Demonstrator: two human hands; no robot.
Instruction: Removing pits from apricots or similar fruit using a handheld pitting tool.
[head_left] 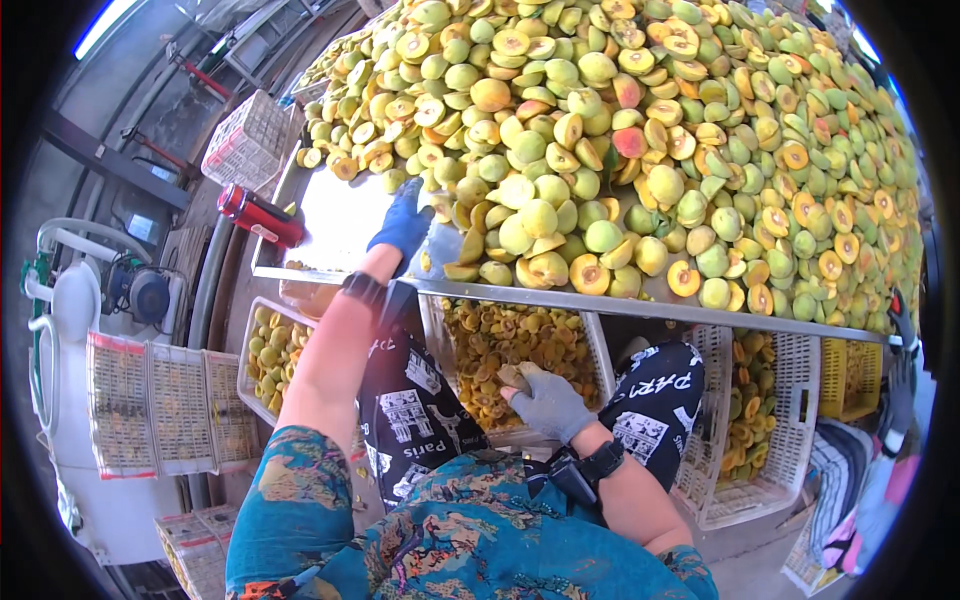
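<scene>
My left hand (404, 226), in a blue glove, reaches over the metal-edged table with its fingers stretched out against the near left edge of a large heap of halved peaches (540, 218). Many halves show orange flesh and a brown centre. Lower down, my right hand (552, 402), in a grey glove, is over a white crate (606, 350) of darker, orange-brown fruit pieces (520, 335) between my knees. Its fingers curl together with brownish tips; what they hold, if anything, is hidden.
The table's metal rim (600, 302) runs above my lap. A red cylindrical device (262, 216) sits at its left corner. White crates of fruit stand left (266, 360) and right (790, 400) of my legs, beside a yellow crate (850, 378). Stacked crates (165, 405) are farther left.
</scene>
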